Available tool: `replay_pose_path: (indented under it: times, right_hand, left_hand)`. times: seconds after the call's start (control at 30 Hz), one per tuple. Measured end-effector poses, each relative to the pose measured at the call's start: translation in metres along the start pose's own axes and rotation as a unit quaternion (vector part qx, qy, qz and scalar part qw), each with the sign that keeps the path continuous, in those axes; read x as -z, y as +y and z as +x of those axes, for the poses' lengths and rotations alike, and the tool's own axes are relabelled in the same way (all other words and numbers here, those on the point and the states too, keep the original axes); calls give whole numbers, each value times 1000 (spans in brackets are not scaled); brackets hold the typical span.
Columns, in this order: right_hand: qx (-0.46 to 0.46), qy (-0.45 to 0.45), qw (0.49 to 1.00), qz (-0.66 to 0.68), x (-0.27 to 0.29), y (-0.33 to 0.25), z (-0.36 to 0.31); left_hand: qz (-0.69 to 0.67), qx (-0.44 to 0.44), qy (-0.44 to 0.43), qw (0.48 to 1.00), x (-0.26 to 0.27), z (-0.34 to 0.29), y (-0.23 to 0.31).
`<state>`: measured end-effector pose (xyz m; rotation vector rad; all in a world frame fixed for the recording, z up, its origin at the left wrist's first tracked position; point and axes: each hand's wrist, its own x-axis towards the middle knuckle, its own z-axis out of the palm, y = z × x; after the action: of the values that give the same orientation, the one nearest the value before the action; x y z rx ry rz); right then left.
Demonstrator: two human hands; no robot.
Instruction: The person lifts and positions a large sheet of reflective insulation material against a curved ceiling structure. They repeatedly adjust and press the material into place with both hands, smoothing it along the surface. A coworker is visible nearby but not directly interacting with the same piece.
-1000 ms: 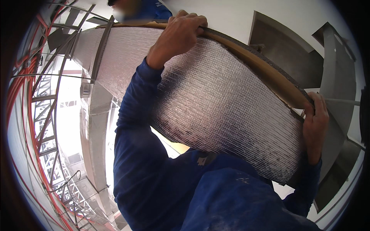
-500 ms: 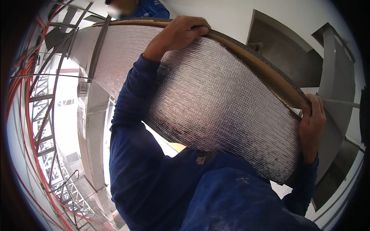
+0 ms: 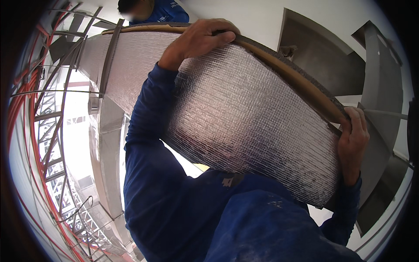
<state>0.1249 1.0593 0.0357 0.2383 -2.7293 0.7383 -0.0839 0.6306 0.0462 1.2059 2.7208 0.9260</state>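
Note:
A large sheet of silver foil-faced insulation (image 3: 244, 109) with a dark grey foam layer fills the middle of the view, curving down against my chest. Brown backing paper (image 3: 288, 72) runs along its far edge. My left hand (image 3: 205, 40) is closed over that edge near the top, thumb on the foil side and fingers bent over the foam. Farther right, my right hand (image 3: 354, 133) grips the same edge by its right corner, with the fingertips partly hidden. Both blue sleeves reach around the sheet.
Beyond the far edge a co-worker in a blue shirt (image 3: 168, 11) leans in. A metal strip (image 3: 111, 56) crosses the foil at left. Red cables (image 3: 30, 100), thin metal framing (image 3: 54, 135) and a grey duct (image 3: 111, 153) stand along the left. Wall openings (image 3: 321, 56) lie at upper right.
The view has shifted slightly, and more of the co-worker's head shows at the top. Both my hands keep their hold on the insulation sheet's edge.

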Motion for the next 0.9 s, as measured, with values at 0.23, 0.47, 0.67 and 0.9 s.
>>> replay_pose_path:
  times: [0.23, 0.47, 0.67, 0.9]
  right_hand:
    - [-12, -1, 1000, 1, 0, -1, -2]
    - [16, -1, 1000, -18, 2, -1, -4]
    - [25, -2, 1000, -3, 5, -11, -4]
    - [-14, -25, 999, 35, 11, -16, -7]
  left_hand:
    - [67, -28, -36, 997, -5, 1, 5]
    - [38, -2, -42, 998, -7, 3, 12]
    - [25, 16, -36, 999, -7, 2, 18]
    - [24, 30, -42, 998, -5, 6, 20]
